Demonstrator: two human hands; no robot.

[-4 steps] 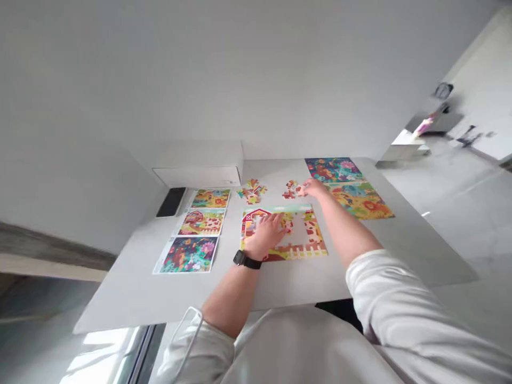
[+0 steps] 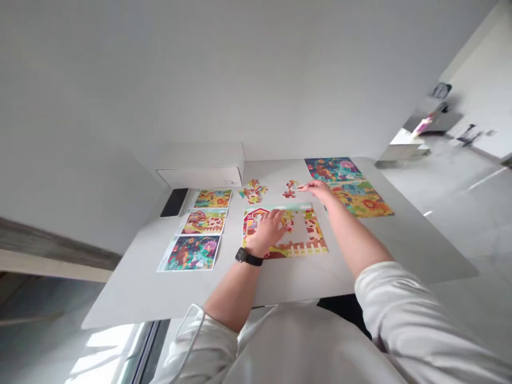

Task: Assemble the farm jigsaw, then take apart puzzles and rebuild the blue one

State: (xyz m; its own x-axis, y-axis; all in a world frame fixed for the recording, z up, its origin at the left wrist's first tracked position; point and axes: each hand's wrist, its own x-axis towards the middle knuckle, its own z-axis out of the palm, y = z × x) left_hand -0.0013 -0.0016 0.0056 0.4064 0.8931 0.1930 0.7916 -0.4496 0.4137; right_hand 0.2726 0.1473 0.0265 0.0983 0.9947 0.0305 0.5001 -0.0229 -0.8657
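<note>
A partly built farm puzzle [image 2: 304, 234] with a red barn and a white fence lies in the middle of the white table [image 2: 392, 234]. My left hand [image 2: 270, 229], with a black watch on the wrist, rests on the puzzle's left part with fingers spread flat. My right hand [image 2: 320, 188] reaches past the puzzle's far edge and pinches a puzzle piece [image 2: 303, 188] beside a small pile of loose pieces [image 2: 290, 190]. A second pile of loose pieces [image 2: 252, 192] lies to the left of it.
Three picture cards [image 2: 200, 221] lie in a row at the left. Two finished puzzles [image 2: 348, 184] lie at the right. A white box [image 2: 200, 165] and a black phone [image 2: 174, 202] sit at the far left. A wall stands behind the table.
My right hand has lifted slightly from the small pile with a piece in its fingertips. The left hand stays on the puzzle. The view has shifted a little.
</note>
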